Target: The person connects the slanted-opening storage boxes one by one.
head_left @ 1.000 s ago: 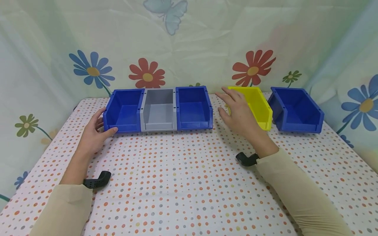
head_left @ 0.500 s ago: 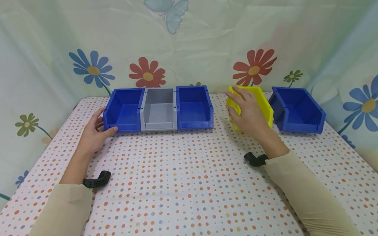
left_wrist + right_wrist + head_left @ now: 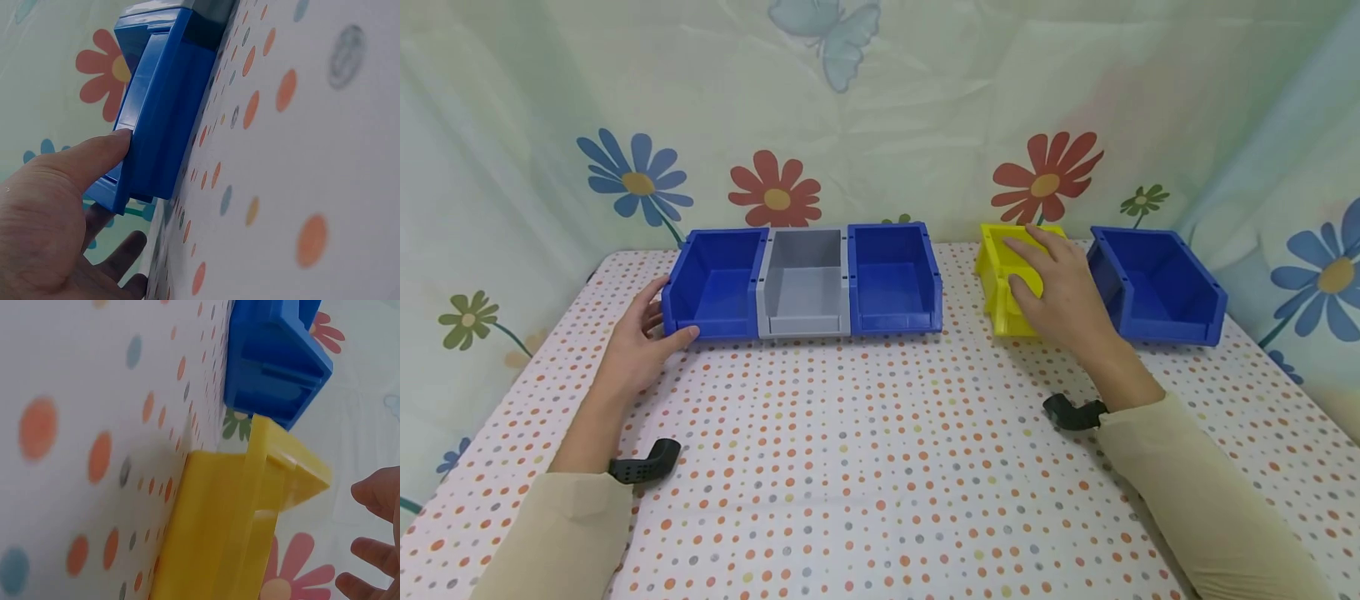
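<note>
The left blue bin (image 3: 718, 287), gripped by the left hand (image 3: 643, 342), gray bin (image 3: 807, 287) and middle blue bin (image 3: 893, 287) are lined up on the desk (image 3: 850, 458), while the yellow bin (image 3: 997, 287), under the loosely spread right hand (image 3: 1063, 296), and right blue bin (image 3: 1161, 287) are left apart.

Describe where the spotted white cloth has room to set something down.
Bare: the cloth between the beige sleeves; narrower, between the open yellow plastic bin and blue plastic bin left of it. Crowded: the gray plastic bin, flanked tightly by blue bins.

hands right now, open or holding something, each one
Left hand: holding the leftmost blue bin at its front corner.
Right hand: open, over the yellow bin, holding nothing.
</note>
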`<state>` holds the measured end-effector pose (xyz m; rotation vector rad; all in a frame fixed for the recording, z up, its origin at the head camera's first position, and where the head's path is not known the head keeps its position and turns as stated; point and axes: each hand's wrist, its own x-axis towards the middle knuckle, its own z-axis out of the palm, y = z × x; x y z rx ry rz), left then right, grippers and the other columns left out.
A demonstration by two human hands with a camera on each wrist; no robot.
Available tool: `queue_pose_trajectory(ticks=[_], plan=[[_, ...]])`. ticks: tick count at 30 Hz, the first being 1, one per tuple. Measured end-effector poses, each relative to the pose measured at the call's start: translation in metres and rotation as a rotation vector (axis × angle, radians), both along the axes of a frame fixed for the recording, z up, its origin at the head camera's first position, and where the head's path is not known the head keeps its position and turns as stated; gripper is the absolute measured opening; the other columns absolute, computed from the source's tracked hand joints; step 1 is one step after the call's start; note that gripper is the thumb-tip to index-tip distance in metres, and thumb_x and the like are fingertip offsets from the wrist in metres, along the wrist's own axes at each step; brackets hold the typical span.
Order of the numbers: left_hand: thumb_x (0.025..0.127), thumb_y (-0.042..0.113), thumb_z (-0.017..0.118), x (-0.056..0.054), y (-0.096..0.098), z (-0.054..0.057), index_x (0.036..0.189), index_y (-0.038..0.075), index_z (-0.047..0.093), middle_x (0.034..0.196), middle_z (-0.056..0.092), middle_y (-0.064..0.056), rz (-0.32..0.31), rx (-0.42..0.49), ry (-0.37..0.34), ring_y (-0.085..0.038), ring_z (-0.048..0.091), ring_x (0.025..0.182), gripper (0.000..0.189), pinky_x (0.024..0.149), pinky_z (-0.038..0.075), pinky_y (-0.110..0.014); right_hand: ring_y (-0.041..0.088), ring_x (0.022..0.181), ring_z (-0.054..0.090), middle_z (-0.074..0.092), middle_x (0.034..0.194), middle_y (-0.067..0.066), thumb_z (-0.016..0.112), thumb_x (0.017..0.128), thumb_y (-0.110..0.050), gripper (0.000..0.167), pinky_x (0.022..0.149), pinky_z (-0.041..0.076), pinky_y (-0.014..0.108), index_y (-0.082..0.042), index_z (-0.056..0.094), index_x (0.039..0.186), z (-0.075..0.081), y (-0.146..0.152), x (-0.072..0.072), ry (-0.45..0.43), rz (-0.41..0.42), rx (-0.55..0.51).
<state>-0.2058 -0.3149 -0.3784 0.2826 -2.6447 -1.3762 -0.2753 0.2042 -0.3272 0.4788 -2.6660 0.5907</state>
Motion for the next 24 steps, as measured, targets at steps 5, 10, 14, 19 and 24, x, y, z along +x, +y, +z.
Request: queue_pose_trajectory(ticks=[5,10,14,19,24], plan=[[0.099,0.032,0.071,0.001,-0.001,-0.003,0.168,0.032,0.012,0.167,0.028,-0.026,-0.008,0.003,-0.004,-0.049,0.029,0.152,0.09,0.119,0.033,-0.069,0.05,0.15,0.027,0.032,0.165,0.022,0.059,0.101,-0.013,0.054,0.117,0.032,0.073,-0.012,0.05,0.154,-0.005,0.011,0.001,0.002,-0.028,-0.005],[0.099,0.033,0.071,0.001,-0.001,-0.004,0.168,0.033,0.012,0.168,0.027,-0.025,-0.004,0.007,-0.009,-0.049,0.028,0.153,0.09,0.118,0.034,-0.069,0.052,0.148,0.026,0.031,0.165,0.023,0.06,0.101,-0.013,0.053,0.115,0.032,0.075,-0.011,0.05,0.153,-0.007,0.019,0.001,0.007,-0.06,0.006],[0.099,0.034,0.071,0.001,-0.001,-0.004,0.167,0.034,0.012,0.168,0.027,-0.024,0.004,0.005,-0.009,-0.049,0.028,0.153,0.09,0.118,0.034,-0.069,0.053,0.148,0.028,0.033,0.165,0.022,0.06,0.101,-0.013,0.053,0.115,0.033,0.075,-0.011,0.051,0.153,-0.008,0.023,0.0,0.033,-0.075,0.007],[0.099,0.033,0.071,0.0,0.0,-0.003,0.168,0.033,0.012,0.168,0.028,-0.024,0.008,0.003,-0.004,-0.049,0.028,0.153,0.09,0.118,0.034,-0.069,0.052,0.149,0.027,0.03,0.166,0.022,0.06,0.101,-0.014,0.054,0.117,0.031,0.073,-0.01,0.049,0.154,-0.009,0.027,-0.001,0.019,-0.083,0.0],[0.099,0.034,0.071,0.0,0.001,-0.002,0.168,0.034,0.012,0.168,0.027,-0.023,0.015,0.0,-0.005,-0.049,0.028,0.153,0.091,0.119,0.033,-0.068,0.054,0.149,0.026,0.027,0.167,0.024,0.059,0.102,-0.014,0.056,0.117,0.029,0.075,-0.009,0.046,0.156,-0.012,0.033,-0.004,-0.024,-0.099,-0.014]])
